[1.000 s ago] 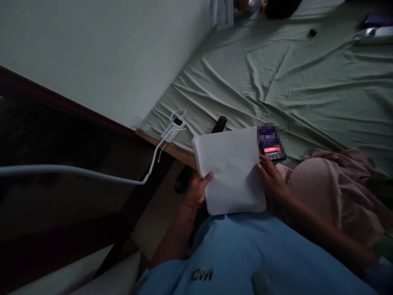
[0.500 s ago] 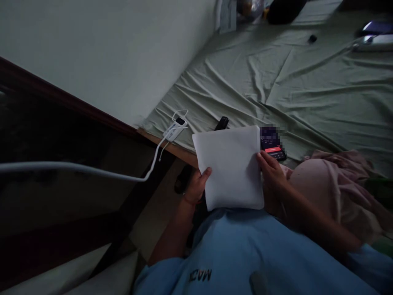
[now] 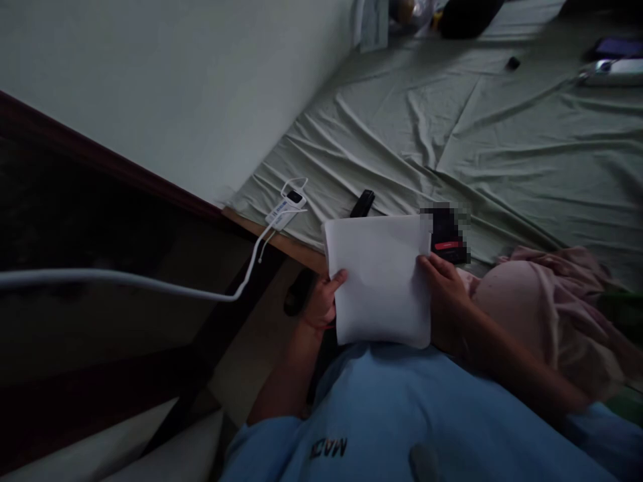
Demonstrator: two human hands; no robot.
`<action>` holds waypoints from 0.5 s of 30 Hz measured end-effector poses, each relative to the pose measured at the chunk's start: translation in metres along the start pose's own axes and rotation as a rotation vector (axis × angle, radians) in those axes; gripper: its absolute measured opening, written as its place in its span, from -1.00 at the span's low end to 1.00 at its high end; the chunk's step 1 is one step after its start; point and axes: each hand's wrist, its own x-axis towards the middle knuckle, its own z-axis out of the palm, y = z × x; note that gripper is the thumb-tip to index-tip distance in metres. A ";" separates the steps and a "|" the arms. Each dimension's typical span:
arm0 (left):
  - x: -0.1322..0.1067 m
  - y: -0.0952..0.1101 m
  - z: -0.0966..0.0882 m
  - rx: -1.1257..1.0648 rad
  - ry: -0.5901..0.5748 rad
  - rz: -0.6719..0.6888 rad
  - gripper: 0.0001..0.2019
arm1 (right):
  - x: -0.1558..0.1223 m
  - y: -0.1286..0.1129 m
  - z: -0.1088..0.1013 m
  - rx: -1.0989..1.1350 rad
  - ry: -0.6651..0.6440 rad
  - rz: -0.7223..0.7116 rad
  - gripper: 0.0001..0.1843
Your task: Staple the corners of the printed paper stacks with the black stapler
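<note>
A stack of blank white paper (image 3: 382, 281) is held upright against my blue shirt, its lower edge close to my belly. My left hand (image 3: 324, 294) grips the left edge, thumb on the near face and the other fingers hidden behind. On the right edge, my right hand (image 3: 442, 274) pinches the sheets with thumb and fingers. Just beyond the right hand lies a phone (image 3: 449, 244) with a red bar on its screen, partly blurred out. Behind the top edge of the paper a black stapler-like object (image 3: 362, 203) shows in part.
A white power strip (image 3: 286, 209) with a thick white cable (image 3: 151, 282) rests at the bed's corner. The green bedsheet (image 3: 502, 154) is wrinkled. Pink cloth (image 3: 522, 288) lies to my right. Silver and dark devices (image 3: 613, 70) sit at the far right, a small black item (image 3: 513, 63) nearby.
The paper's top edge has dropped slightly and straightened, and its left edge now shows layered sheets. Both hands keep their hold. The phone screen looks dimmer.
</note>
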 end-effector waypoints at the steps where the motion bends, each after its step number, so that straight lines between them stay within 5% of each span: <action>1: 0.001 0.001 -0.001 -0.022 -0.016 -0.037 -0.55 | 0.001 0.002 0.000 0.011 -0.004 0.014 -0.50; 7: 0.005 -0.001 -0.007 -0.056 -0.032 -0.109 -0.51 | 0.003 0.012 0.002 0.017 0.197 0.053 -0.45; 15: 0.008 -0.001 -0.004 -0.028 -0.107 -0.144 -0.49 | 0.002 0.005 0.003 -0.022 0.072 0.088 -0.38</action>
